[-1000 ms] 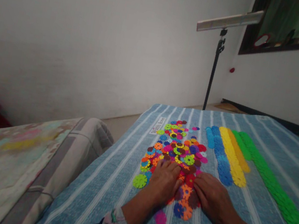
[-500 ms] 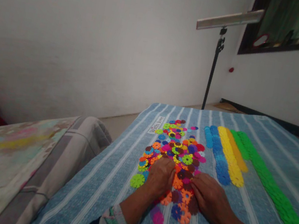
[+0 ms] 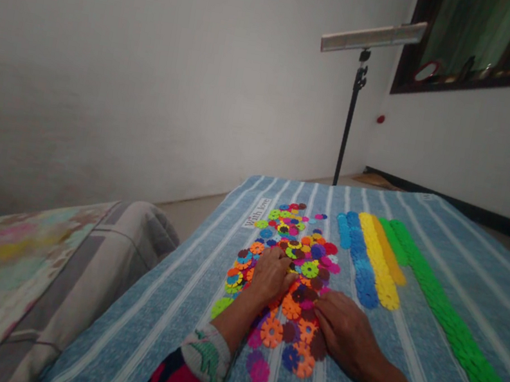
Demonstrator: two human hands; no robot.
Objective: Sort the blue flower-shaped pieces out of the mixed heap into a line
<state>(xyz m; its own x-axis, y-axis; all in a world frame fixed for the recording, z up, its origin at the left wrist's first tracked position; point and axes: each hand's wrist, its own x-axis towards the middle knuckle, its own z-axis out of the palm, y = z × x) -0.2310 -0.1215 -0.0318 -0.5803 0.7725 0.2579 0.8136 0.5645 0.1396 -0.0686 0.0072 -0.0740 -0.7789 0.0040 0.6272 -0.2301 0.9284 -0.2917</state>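
Observation:
A pile of flat, notched discs (image 3: 310, 269) in orange, lime, purple, brown, pink and blue lies on the striped blue cloth (image 3: 176, 308). My left hand (image 3: 270, 275) rests on the pile's left-centre part, fingers bent down among the discs; what they touch is hidden. At the pile's right edge, my right hand (image 3: 342, 326) has its fingers pressed together beside brown and pink discs; anything between the fingertips is too small to make out. Farther right, overlapping rows of blue (image 3: 362, 264), yellow (image 3: 379, 264) and green discs (image 3: 449, 315) run along the cloth.
A smaller group of mixed discs (image 3: 283, 215) lies beyond the pile, near a "With love" print (image 3: 257, 212). Past the cloth's far edge stands a black pole (image 3: 348, 122) with a long bar on top. At the left is a bed corner (image 3: 129, 238) with a patterned cover (image 3: 3, 260).
My left hand has moved forward over the pile, uncovering orange discs near me. My right hand stays at the pile's right edge. The whole view has shifted slightly.

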